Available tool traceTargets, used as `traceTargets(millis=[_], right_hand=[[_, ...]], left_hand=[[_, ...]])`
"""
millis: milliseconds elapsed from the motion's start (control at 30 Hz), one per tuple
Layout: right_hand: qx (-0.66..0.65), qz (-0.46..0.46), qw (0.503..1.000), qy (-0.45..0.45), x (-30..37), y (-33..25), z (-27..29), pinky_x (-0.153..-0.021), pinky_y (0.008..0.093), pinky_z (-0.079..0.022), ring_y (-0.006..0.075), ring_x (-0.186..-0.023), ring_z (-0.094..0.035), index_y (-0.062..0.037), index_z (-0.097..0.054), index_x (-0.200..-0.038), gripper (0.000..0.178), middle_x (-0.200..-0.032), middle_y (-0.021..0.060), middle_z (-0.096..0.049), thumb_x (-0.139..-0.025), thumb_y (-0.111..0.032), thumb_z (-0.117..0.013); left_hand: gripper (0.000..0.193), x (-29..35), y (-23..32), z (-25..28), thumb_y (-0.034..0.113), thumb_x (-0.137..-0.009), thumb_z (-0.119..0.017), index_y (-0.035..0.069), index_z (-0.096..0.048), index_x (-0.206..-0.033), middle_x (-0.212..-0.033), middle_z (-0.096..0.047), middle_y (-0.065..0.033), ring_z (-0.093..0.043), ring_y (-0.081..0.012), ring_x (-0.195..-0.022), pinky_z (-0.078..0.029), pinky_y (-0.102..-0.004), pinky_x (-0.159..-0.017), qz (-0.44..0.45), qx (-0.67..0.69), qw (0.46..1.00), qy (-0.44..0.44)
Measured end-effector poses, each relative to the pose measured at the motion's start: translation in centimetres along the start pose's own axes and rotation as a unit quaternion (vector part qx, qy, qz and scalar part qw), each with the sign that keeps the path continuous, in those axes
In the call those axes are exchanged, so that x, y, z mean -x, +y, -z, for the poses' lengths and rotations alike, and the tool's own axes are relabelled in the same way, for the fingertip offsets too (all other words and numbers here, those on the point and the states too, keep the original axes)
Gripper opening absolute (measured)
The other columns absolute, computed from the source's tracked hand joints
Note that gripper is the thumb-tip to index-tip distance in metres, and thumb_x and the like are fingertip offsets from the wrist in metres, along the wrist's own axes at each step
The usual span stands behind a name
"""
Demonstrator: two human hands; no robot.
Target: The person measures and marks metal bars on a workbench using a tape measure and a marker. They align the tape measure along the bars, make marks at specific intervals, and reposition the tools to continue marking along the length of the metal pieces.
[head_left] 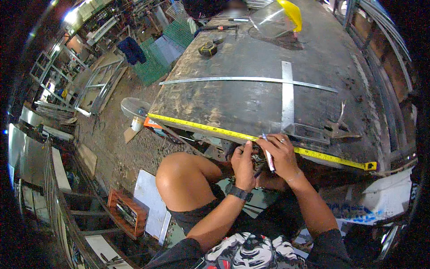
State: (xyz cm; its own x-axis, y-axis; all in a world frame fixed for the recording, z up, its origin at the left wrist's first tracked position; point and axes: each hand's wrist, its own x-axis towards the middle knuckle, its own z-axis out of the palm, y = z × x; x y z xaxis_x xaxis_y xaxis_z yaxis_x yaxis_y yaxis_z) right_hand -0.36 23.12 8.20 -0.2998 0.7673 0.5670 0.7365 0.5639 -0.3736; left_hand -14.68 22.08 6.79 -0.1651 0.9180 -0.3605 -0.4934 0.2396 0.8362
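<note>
A yellow tape measure blade (215,129) lies stretched along the near edge of the dark worktable (233,101), its end at the right. My left hand (243,167), with a watch on the wrist, is closed at the blade's middle. Its thumb presses against the tape's near side, and the other fingers curl below, partly hidden. Just to the right, my right hand (280,154) grips a white marker pen (269,159), tilted across the tape. The fingers of this hand also touch the blade.
A thin metal strip (215,79) crosses a steel ruler (287,96) on the tabletop. Farther back are a black-and-yellow tape case (208,48), a hammer-like tool (219,28) and a face shield with yellow headpiece (291,15). A fan (135,108) stands left, near a wooden crate (127,213).
</note>
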Motion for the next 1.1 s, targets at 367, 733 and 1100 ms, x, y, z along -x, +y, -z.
traceTargets(millis=[367, 733, 1100], right_hand=[[-0.021, -0.013, 0.999, -0.026, -0.5, 0.1, -0.1, -0.098, 0.0482, -0.046, 0.0343, -0.11, -0.065, -0.0053, -0.071, -0.114, 0.071, -0.115, 0.013, -0.073, -0.063, -0.054, -0.083], [-0.032, -0.016, 0.999, 0.016, -1.3, -0.7, 0.2, -0.091, 0.0451, -0.049, 0.0319, -0.099, -0.068, -0.0065, -0.07, -0.108, 0.032, -0.108, 0.0117, -0.075, -0.078, 0.002, -0.075], [-0.038, -0.002, 0.999, 0.012, -0.1, 0.4, -0.6, -0.097, 0.0496, -0.045, 0.0339, -0.107, -0.065, -0.0084, -0.07, -0.114, 0.065, -0.112, 0.0119, -0.072, -0.071, -0.056, -0.079]], left_hand=[[0.023, -2.2, -1.7, 0.2, 0.022, -0.102, -0.068, 0.004, -0.063, -0.09, -0.087, -0.061, 0.0023, -0.049, -0.0056, -0.08, -0.043, -0.0241, -0.072, -0.024, -0.004, 0.999, 0.047], [0.032, -2.4, 1.2, 3.7, 0.003, -0.098, -0.064, 0.003, -0.05, -0.126, -0.106, -0.058, -0.0047, -0.056, -0.0099, -0.093, -0.048, -0.0248, -0.08, -0.147, -0.058, 0.983, 0.09], [0.05, -0.2, 14.2, 8.6, 0.01, -0.099, -0.06, 0.0, -0.05, -0.147, -0.136, -0.063, -0.021, -0.059, -0.0287, -0.126, -0.046, -0.038, -0.108, -0.172, -0.491, 0.837, -0.172]])
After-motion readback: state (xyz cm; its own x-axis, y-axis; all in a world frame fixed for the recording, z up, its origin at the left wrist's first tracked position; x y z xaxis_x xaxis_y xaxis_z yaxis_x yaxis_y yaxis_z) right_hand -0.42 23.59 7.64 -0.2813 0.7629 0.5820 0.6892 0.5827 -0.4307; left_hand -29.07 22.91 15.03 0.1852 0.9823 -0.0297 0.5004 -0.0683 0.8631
